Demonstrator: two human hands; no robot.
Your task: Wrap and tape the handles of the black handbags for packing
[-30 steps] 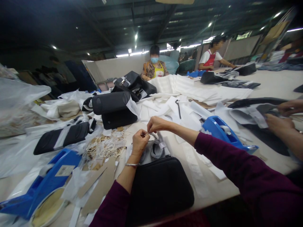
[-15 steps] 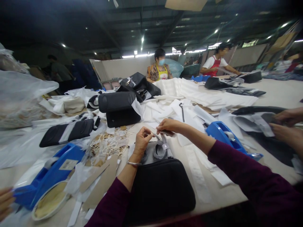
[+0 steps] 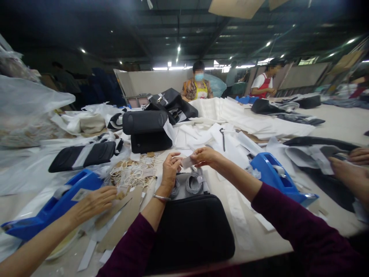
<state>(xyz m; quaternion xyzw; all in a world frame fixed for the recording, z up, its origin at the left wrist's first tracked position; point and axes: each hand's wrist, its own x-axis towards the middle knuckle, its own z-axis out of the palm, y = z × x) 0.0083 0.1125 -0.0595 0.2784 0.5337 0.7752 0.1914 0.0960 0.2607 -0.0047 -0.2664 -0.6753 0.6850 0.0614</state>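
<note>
A small translucent strip, perhaps tape or a plastic tag, [image 3: 188, 162] spans the gap between my two hands. My right hand [image 3: 205, 156] pinches its right end between thumb and fingers. At the other end, my left hand [image 3: 170, 169] has its fingertips closed on the strip's edge, upper fingers slightly raised. Just below my hands are grey wrapped straps [image 3: 193, 185] coiled in loops, lying on the upper part of a black bag [image 3: 191, 231]. The bag lies flat at the table's near edge, partly covered by my left forearm.
Blue tape dispensers stand left [image 3: 54, 204] and right [image 3: 273, 177]. A co-worker's hand [image 3: 96, 202] reaches in from the left near cream cords [image 3: 134, 173] and cardboard strips [image 3: 121, 219]. Another person's hands [image 3: 346, 165] work at right. Black bags [image 3: 151, 132] and white sheets [image 3: 213, 134] lie beyond.
My hands have turned, so the strip now shows its flat face. A co-worker's arm has stretched in from the left, over the dispenser. The view has shifted slightly.
</note>
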